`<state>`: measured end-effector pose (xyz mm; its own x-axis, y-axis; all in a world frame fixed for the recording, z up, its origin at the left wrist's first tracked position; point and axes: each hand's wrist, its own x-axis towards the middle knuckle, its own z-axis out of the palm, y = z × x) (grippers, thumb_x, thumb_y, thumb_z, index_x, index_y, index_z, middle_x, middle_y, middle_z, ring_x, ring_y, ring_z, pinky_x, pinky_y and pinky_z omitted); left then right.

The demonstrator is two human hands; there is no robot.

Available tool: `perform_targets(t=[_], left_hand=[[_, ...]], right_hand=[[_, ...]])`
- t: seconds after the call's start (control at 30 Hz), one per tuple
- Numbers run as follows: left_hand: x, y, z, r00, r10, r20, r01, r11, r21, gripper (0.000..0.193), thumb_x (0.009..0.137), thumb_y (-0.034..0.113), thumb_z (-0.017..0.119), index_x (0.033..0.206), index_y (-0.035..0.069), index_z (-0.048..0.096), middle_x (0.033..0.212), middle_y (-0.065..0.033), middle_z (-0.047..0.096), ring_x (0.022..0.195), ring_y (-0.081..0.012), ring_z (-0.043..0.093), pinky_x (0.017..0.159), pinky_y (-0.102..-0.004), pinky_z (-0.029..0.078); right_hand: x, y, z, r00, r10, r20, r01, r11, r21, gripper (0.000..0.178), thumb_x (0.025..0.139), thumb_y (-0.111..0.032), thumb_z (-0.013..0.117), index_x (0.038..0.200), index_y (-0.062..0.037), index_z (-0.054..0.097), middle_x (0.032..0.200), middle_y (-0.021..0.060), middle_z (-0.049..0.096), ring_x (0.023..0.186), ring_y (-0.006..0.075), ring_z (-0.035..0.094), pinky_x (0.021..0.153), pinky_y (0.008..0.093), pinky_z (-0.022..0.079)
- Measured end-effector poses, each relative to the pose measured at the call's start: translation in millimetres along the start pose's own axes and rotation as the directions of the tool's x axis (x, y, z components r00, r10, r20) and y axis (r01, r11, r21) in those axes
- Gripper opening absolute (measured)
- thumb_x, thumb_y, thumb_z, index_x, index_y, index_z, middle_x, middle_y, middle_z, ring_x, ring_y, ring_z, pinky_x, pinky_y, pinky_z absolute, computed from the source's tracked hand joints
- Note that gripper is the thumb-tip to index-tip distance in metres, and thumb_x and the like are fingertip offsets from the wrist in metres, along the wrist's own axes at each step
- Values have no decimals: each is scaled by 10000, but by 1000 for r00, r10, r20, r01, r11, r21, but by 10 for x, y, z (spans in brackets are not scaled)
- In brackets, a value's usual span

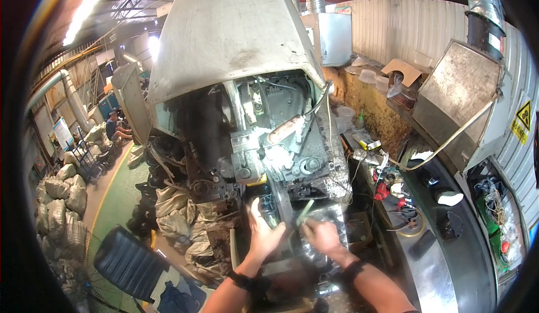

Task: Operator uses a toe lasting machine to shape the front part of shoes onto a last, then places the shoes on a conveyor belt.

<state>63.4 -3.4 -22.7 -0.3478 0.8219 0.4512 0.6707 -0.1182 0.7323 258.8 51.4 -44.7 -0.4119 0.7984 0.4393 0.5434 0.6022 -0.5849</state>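
My left hand (265, 235) is closed around a small dark, glossy piece (268, 203) just below the front of a large machine (224, 43). Its exact kind is hard to make out. My right hand (321, 235), a little to the right and blurred, has its fingers curled on a pale green, stick-like tool (305, 209) that points up. The tool stands apart from the left hand. Ahead of both hands, the machine's open front shows greasy metal blocks and a lit work area (278, 156). Beneath the right hand lies a shiny metal surface (325, 262).
On the right, a bench (429, 268) carries red-handled tools (382, 190), a yellow hose ring (412, 226) and a white piece (450, 199). A black chair (126, 257) and stuffed sacks (174, 217) stand to the left. Far left, a person (115, 126) sits low.
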Motion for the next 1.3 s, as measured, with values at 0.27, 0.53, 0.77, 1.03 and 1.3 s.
perform_targets(t=[0.27,0.53,0.77,1.03,1.3], left_hand=[[25,38,-29,1000,-26,7,26,1000,-7,1036,740,128,809,1528,37,143,1488,-299,298,1381,-433,340,1173,-479,277],[52,-184,-148,998,52,32,-41,960,-278,854,815,119,805,1490,30,289,1396,-181,440,1291,-271,457,1092,-410,389],[108,-309,-451,909,-196,369,412,570,-711,575,926,65,703,1429,-9,435,1339,-115,566,1216,-187,546,1058,-332,418],[-27,-549,-513,833,-467,298,415,171,-893,362,967,79,644,1296,-21,529,1260,-125,621,1199,-247,594,1091,-387,439],[-31,-256,-686,795,-323,514,385,-387,-838,491,969,533,539,1164,87,603,1096,-28,656,1013,-232,606,963,-392,462]], right_hand=[[59,-98,-47,999,38,13,-37,999,-38,211,957,-266,607,1041,-107,717,856,182,715,751,390,689,691,479,555],[204,-225,-7,948,135,287,-206,950,234,862,935,-390,689,1593,-160,182,1121,225,708,929,361,716,799,438,576],[284,-1046,447,986,-86,142,85,996,8,1258,747,-291,853,1530,123,-40,1460,385,310,1354,500,376,1133,459,357],[348,-1185,402,997,-73,12,71,990,118,1173,748,-118,821,1551,93,-7,1563,352,218,1465,454,260,1194,415,276],[73,-1478,-305,772,491,403,-454,-16,891,618,954,-190,596,1499,-16,363,1309,166,639,1114,316,661,960,468,534]])
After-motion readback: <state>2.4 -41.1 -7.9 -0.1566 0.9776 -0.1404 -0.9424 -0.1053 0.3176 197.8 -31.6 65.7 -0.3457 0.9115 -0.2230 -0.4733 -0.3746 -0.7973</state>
